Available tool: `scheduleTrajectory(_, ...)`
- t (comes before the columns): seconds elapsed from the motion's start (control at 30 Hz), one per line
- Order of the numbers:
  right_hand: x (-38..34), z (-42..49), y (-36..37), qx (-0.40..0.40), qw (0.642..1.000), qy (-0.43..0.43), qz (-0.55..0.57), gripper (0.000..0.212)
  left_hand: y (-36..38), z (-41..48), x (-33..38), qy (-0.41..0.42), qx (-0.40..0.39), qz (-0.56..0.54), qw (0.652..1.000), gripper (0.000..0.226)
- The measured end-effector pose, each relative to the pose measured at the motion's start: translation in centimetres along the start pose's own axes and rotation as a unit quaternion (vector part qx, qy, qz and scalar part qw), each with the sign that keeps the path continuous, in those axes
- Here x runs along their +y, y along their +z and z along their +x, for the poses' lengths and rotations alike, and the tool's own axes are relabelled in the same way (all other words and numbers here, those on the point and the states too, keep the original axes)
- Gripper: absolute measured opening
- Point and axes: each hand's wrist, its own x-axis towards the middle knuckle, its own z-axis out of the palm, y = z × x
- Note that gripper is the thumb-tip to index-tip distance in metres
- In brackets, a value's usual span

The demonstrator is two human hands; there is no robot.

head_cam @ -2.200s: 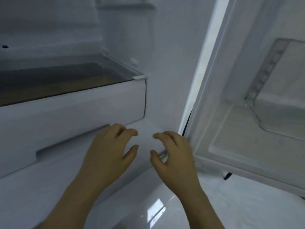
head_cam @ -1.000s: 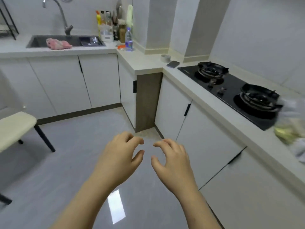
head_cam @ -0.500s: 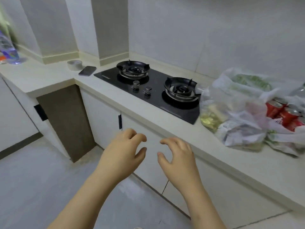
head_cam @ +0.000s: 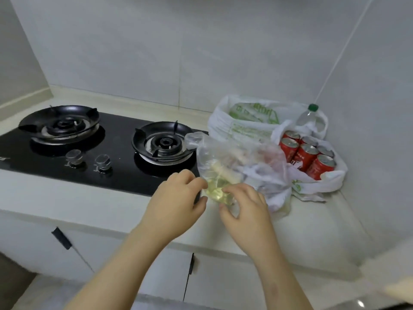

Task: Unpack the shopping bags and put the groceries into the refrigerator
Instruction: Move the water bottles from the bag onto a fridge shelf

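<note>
Head view: my left hand [head_cam: 176, 203] and right hand [head_cam: 247, 208] sit close together, fingers curled against the lower end of a thin clear plastic bag of pale yellow-green food [head_cam: 220, 168]. It lies on the pale stone table [head_cam: 312, 231] between the black gas hob [head_cam: 120, 175] and the white shopping bags [head_cam: 245, 126]. I cannot tell if either hand grips it. Lifted by its film alone, it could tear or slip, spilling.

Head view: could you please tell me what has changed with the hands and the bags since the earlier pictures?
Both hands moved forward from empty air to the counter. The left hand and right hand, empty before, now grip the lower end of the clear bag. The white shopping bag, red cans and hob stayed put.
</note>
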Motion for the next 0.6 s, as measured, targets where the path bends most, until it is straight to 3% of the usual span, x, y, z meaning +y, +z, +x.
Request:
scheduleTrajectory(0.2, 4.1, 4.8, -2.6, 0.047, 0.998, 0.032, -0.008, 0.046, 3.3, 7.4, 2.1, 0.062, -0.003, 0.001, 0.998, 0.038)
scheduleTrajectory(0.4, 9.4, 10.8, -5.9, 0.082, 0.996, 0.016, -0.016, 0.036, 7.1, 14.8, 4.8, 0.073, 0.003, -0.018, 0.997, 0.047)
scheduleTrajectory(0.5, 11.2, 14.1, -7.8, 0.112, 0.994, 0.0, 0.0, 0.032, 8.1, 18.4, 6.3, 0.068, 0.016, -0.015, 0.997, 0.037)
scheduleTrajectory(0.6, 12.6, 17.2, -9.5, 0.154, 0.988, -0.018, 0.009, 0.041, 8.9, 21.6, 7.3, 0.071, 0.021, -0.022, 0.997, 0.027)
